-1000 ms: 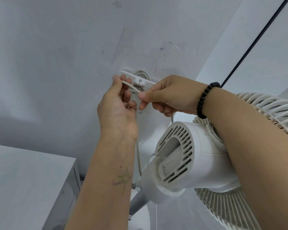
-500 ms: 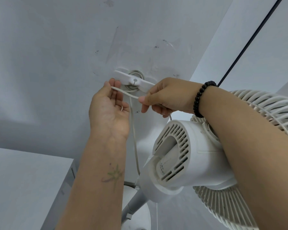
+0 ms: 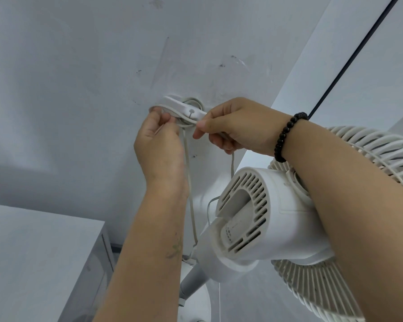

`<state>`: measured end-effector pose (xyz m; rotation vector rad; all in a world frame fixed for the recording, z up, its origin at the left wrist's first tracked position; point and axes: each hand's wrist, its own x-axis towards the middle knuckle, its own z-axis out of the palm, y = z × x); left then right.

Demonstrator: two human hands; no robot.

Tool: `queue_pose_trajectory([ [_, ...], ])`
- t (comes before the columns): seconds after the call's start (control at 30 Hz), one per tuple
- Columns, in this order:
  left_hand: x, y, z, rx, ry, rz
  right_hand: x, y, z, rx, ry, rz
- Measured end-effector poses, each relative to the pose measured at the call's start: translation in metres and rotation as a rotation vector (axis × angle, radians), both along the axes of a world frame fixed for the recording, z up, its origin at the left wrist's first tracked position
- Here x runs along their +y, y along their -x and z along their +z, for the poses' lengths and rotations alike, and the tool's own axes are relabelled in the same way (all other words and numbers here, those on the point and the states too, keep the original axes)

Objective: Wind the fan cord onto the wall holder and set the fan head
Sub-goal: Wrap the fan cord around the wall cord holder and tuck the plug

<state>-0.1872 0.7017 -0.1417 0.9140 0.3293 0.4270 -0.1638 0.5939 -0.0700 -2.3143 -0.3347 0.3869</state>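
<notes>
**Clerk:** Item 1, wall holder point(image 3: 184, 110): white bar on a round mount, fixed to the pale wall point(image 3: 79, 89). Item 2, fan cord point(image 3: 188, 173): off-white, looped under the bar, with 1 strand hanging down between the forearms toward the fan's stand.

**Checker:** Hands?

**Clerk:** Left hand point(image 3: 159, 145): fingers curled together at the bar's left end, pinching the cord against it. Right hand point(image 3: 237, 126): thumb and forefinger pinched on the cord just under the bar's right end; another strand drops from below the palm. A black bead bracelet point(image 3: 286, 138) sits on that wrist.

**Checker:** Step in hand?

**Clerk:** Judged as winding, part done. Slack remains in the hanging strand, and the fan head point(image 3: 265, 212) appears not yet set.

**Checker:** Next move calls for?

**Clerk:** Likely 1 hand keeping the laid turns tight while the other carries the loose strand round behind the bar. The risk is turns slipping off the bar's ends if tension drops.

**Checker:** Room?

**Clerk:** Open wall above and left of the holder. Below right, the fan head's motor housing and grille point(image 3: 370, 159) crowd the right forearm. A white cabinet point(image 3: 44, 252) stands low left, well apart.
</notes>
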Motion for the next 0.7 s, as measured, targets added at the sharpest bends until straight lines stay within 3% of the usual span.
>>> queue_pose_trajectory([
  [0.17,0.006,-0.004,-0.004,-0.025,-0.172,-0.03,0.0,-0.001,0.001,-0.064,0.034,-0.052],
  [0.33,0.015,-0.004,-0.002,-0.028,-0.001,-0.056,-0.001,-0.007,0.003,-0.208,0.037,-0.14],
  [0.7,0.02,-0.006,-0.004,-0.004,0.005,-0.063,-0.004,-0.014,0.005,-0.443,-0.033,-0.258],
])
